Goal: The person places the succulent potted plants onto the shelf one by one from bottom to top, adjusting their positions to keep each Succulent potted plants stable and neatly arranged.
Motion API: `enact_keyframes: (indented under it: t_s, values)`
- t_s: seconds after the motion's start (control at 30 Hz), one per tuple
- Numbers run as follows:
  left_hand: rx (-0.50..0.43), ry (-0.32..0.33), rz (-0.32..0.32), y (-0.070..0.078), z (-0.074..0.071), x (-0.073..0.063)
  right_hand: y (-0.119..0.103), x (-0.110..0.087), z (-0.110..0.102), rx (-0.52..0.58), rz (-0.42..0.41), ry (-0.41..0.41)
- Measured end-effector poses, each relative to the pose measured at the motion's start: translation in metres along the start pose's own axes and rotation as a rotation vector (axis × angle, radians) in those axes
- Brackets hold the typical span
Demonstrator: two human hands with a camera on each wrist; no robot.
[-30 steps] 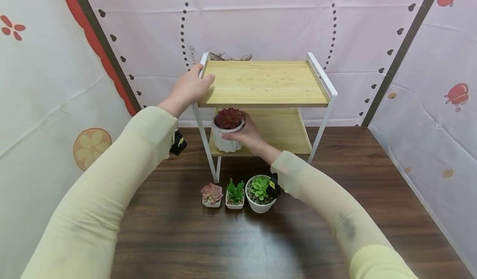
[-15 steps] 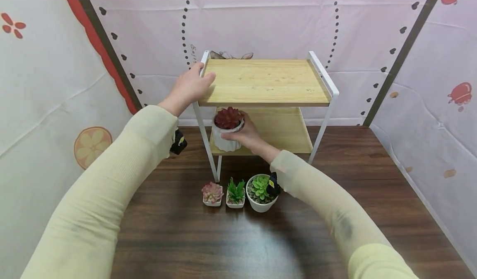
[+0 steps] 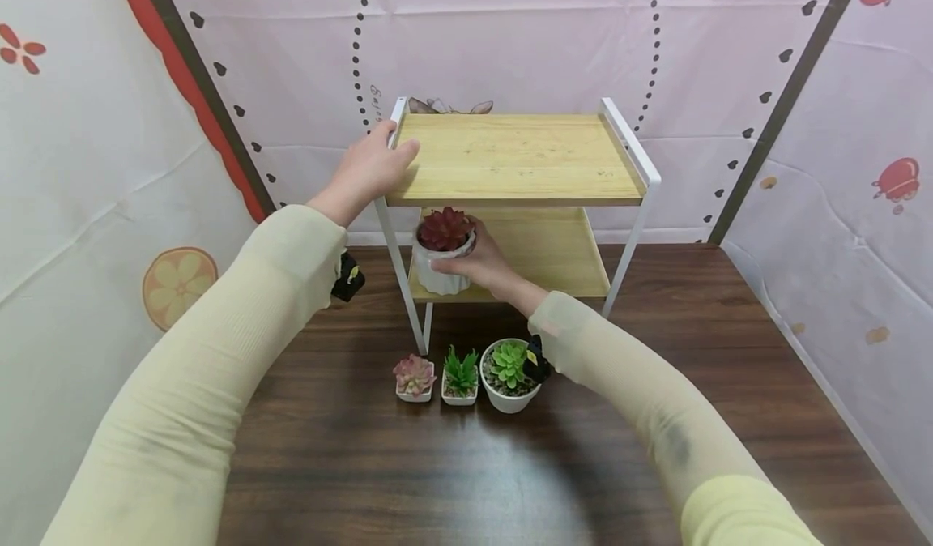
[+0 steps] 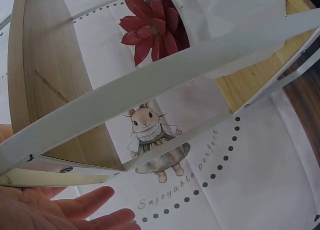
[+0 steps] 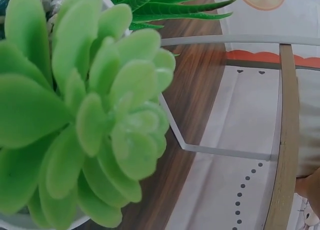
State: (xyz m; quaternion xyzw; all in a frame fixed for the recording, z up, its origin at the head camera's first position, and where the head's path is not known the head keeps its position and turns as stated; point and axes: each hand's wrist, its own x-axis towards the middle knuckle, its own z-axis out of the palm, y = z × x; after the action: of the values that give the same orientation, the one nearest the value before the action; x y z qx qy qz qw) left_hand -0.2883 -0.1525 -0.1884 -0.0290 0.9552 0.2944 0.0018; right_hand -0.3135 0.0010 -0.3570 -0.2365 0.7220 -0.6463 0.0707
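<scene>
A white two-tier shelf with wooden boards (image 3: 517, 157) stands on the dark table. My left hand (image 3: 368, 165) holds its upper left side, thumb over the board and fingers outside the white rail. In the left wrist view those fingers (image 4: 95, 210) extend beside the rail. My right hand (image 3: 484, 262) grips a white ribbed pot (image 3: 440, 275) from the right, thumb across its front. A dark red succulent (image 3: 446, 230) grows in it. The pot is at the left end of the lower board (image 3: 547, 246), under the upper one. Its far side is hidden.
Before the shelf, in a row, are a pink succulent (image 3: 414, 374), a spiky green plant (image 3: 461, 374) and a round-potted green succulent (image 3: 508, 368), partly behind my right wrist camera (image 3: 537, 361). Patterned cloth (image 3: 510, 52) hangs behind and at both sides.
</scene>
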Motion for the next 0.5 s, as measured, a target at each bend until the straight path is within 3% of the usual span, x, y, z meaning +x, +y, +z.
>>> enact_keyframes:
  t_s: [0.4,0.5]
  values:
    - [0.003,0.001,-0.002,0.000,0.000,-0.001,-0.004,-0.003,-0.004,0.053,0.062,-0.026]
    - [0.010,-0.003,0.000,0.000,-0.001,0.000,-0.009,-0.011,-0.010,0.019,0.120,-0.027]
